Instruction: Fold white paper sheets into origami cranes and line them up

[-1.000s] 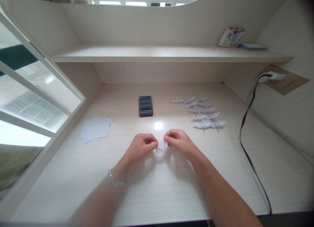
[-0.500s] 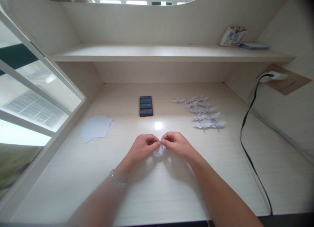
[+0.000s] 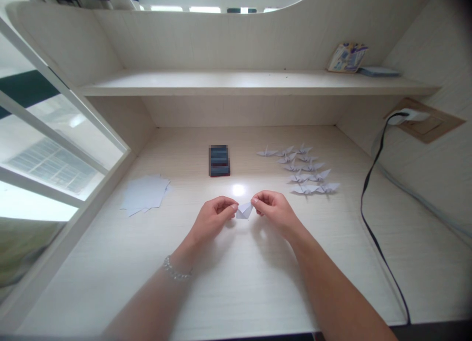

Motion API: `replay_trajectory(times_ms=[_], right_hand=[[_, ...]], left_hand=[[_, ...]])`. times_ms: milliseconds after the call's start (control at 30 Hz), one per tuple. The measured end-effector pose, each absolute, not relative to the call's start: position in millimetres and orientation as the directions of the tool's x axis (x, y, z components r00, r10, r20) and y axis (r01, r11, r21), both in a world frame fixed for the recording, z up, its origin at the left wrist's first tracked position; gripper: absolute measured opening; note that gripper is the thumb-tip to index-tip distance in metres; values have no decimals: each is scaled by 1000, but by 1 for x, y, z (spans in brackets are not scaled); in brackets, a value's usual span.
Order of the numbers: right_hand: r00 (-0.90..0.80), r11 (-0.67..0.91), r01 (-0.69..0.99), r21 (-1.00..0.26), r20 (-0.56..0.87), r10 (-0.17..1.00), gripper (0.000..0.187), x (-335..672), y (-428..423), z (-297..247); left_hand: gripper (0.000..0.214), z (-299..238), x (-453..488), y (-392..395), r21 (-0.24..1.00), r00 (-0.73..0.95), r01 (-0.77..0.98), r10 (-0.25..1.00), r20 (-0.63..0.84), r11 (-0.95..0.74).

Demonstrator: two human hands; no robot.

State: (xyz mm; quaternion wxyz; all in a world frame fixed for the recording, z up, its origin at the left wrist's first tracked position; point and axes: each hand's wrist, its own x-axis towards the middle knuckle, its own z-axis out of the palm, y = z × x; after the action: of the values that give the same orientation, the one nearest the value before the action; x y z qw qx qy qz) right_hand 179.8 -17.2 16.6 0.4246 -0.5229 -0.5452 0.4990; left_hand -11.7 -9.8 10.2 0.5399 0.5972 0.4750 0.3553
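Between my two hands is a small piece of folded white paper (image 3: 244, 211), with slanted creases and a flat lower edge. My left hand (image 3: 216, 215) pinches its left corner between thumb and fingers. At the opposite corner, the thumb and fingertips of my right hand (image 3: 272, 208) are closed on the same paper. Folded paper cranes (image 3: 308, 176), several of them, sit in rows on the desk beyond my right hand. A loose stack of white paper sheets (image 3: 143, 193) lies to the left of my hands.
A dark, pixelated rectangular object (image 3: 219, 160) lies on the desk (image 3: 236, 292) beyond my hands. Above the back runs a shelf (image 3: 206, 80) bearing a small printed packet (image 3: 347, 58). A black cable (image 3: 363, 203) drops from the wall socket (image 3: 424, 119) along the right side.
My hands have moved apart a little, the right one slightly up and to the right. The folded paper now spans between them and shows wider. The view has tilted slightly.
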Motion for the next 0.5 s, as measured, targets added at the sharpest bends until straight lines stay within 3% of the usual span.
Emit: replay_trajectory(times_ms=[200, 300, 500], right_hand=[[-79, -15, 112, -994, -24, 997, 18, 162, -20, 10], [-114, -1, 171, -985, -20, 993, 17, 162, -21, 11], [-184, 50, 350, -935, -16, 983, 12, 160, -24, 19]], left_hand=[[26, 4, -5, -13, 996, 235, 49, 969, -79, 70], [26, 2, -7, -11, 997, 191, -4, 979, -75, 77], [23, 2, -6, -13, 989, 255, 147, 967, -26, -12]])
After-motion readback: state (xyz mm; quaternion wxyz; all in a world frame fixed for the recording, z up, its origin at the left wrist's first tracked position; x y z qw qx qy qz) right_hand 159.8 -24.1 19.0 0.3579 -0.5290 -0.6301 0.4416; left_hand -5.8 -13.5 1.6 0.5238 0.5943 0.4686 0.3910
